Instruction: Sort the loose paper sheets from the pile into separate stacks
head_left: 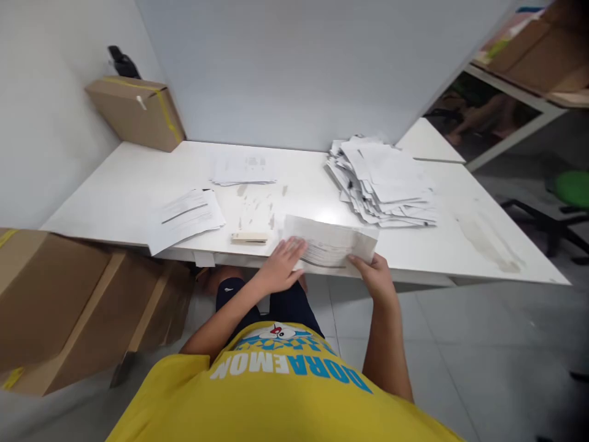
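Observation:
A printed sheet of paper [329,242] lies at the front edge of the white table, its right end slightly lifted. My right hand [375,273] pinches that right end, thumb on top and fingers beneath. Flat over the sheet's left end rests my left hand [283,264], its fingers stretched out. Just left of the sheet is a small cream-coloured block-like object [249,237], whose kind I cannot make out. Farther left, a few printed sheets [191,215] lie fanned and reach over the table edge.
A messy paper pile [381,181] stands at the back right of the table [304,196]. A smaller paper stack [243,169] lies near the partition. One cardboard box [133,113] sits at the back left; larger boxes [92,307] stand on the floor. A green stool [573,187] is at right.

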The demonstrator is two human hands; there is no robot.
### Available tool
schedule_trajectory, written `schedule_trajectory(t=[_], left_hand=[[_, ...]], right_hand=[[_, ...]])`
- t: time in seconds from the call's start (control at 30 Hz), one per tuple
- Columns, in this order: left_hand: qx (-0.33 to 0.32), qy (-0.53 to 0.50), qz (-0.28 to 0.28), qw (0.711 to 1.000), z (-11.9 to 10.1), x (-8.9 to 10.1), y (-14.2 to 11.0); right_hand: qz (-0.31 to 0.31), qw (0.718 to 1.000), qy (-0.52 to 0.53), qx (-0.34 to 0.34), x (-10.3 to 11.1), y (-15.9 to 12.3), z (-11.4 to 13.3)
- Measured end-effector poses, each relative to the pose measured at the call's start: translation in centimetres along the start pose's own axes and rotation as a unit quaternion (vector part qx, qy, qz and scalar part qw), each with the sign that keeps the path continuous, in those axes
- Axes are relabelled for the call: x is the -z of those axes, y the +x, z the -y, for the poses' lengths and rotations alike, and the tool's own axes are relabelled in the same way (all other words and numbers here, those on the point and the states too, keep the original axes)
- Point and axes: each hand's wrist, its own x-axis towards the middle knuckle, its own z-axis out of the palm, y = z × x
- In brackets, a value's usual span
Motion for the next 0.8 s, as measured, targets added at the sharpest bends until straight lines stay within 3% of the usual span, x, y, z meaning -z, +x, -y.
schedule_trajectory(t=[0.13, 0.2, 0.33, 0.47, 0.67, 0.8], left_hand=[[0.077, -0.092, -0.175, 0.977, 1.4, -0.5, 3.1], [0.118, -0.151, -0.222, 0.956, 2.1, -0.6, 4.6], [0.166, -0.203, -0.222, 0.939, 3.2, -0.7, 6.5], [0.152, -0.176, -0.227, 0.946, 3.6, -0.5, 6.7], [0.183, -0.198, -0.204, 0.941, 3.5, -0.5, 7.3], [0.190, -0.218, -0.196, 0.937, 3.6, -0.8, 7.5]], right_hand=[[-0.068, 0.991, 0.035, 0.110, 0.9, 1.5, 1.0], [-0.081, 0.985, 0.078, 0.131, 0.5, 2.6, 1.0], [-0.041, 0.981, 0.123, 0.143, -0.4, 4.0, 0.4], [-0.024, 0.982, 0.137, 0.129, -0.8, 3.8, -0.7], [-0.081, 0.978, 0.166, 0.096, -1.3, 4.7, -2.2], [-0.047, 0.990, 0.128, 0.037, -1.4, 5.3, -2.4]])
